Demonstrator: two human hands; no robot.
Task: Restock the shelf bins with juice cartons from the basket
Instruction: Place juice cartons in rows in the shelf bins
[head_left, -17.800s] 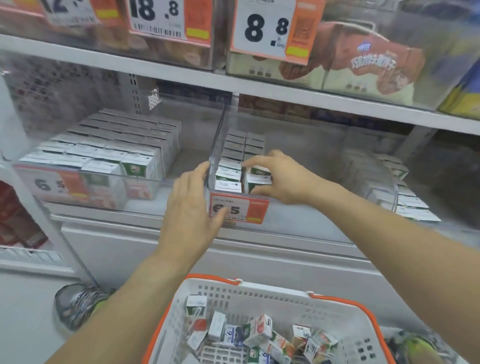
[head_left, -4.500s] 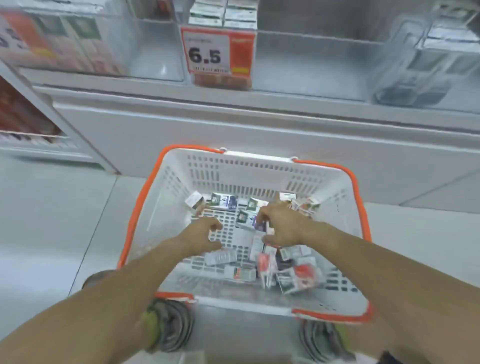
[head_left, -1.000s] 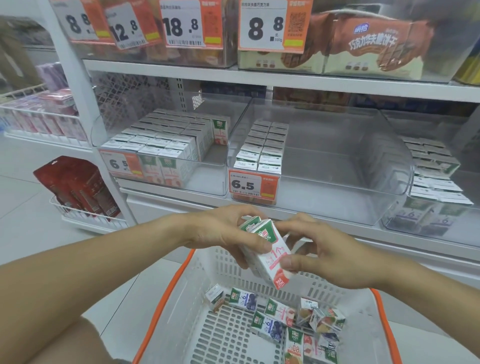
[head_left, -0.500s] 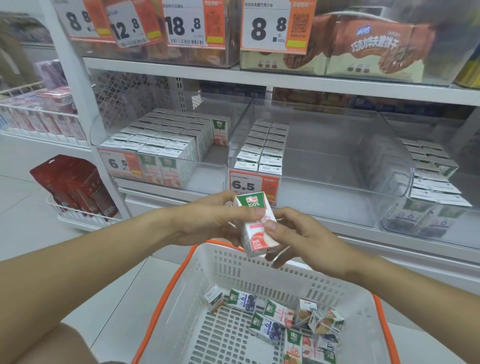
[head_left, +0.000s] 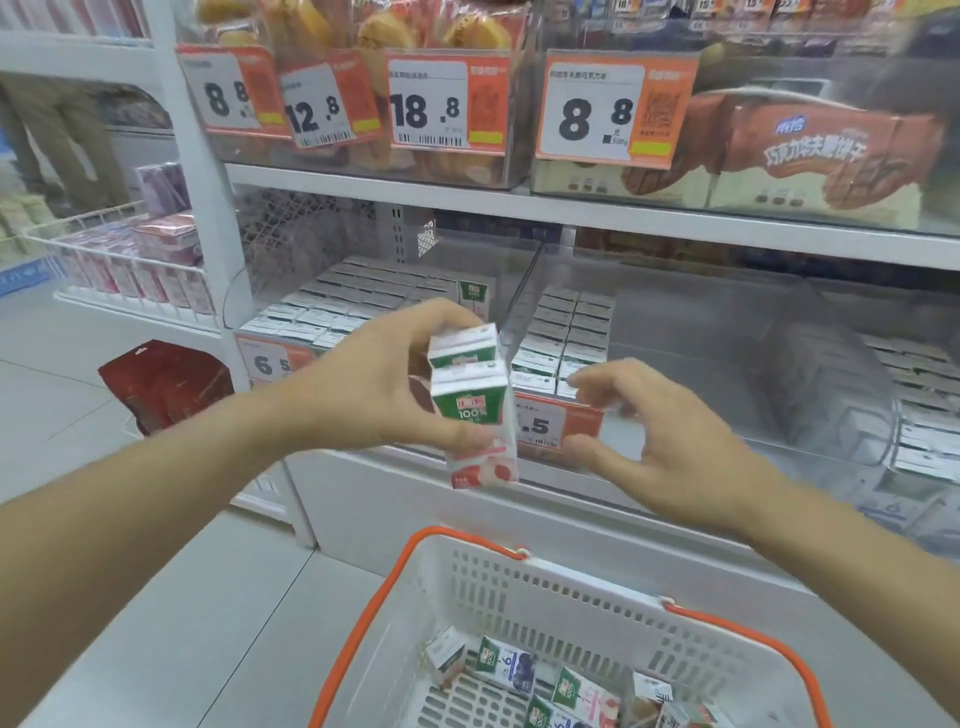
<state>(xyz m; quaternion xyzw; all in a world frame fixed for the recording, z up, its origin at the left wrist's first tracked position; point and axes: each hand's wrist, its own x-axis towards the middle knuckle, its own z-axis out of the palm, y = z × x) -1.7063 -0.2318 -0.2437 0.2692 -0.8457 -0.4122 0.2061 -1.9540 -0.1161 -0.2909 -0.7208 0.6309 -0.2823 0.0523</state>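
The left hand (head_left: 384, 384) is held up in front of the shelf, its fingers and thumb curled around two small green, white and pink juice cartons (head_left: 472, 410). The cartons stand upright, one behind the other, and the front one shows "100" on its green top. The right hand (head_left: 670, 447) floats just beside them with its fingers bent loosely, holding nothing and not touching them. Behind the hands sits the clear plastic shelf bin (head_left: 701, 332) with rows of cartons. Below is the white plastic basket with an orange rim (head_left: 395, 582), with more cartons inside.
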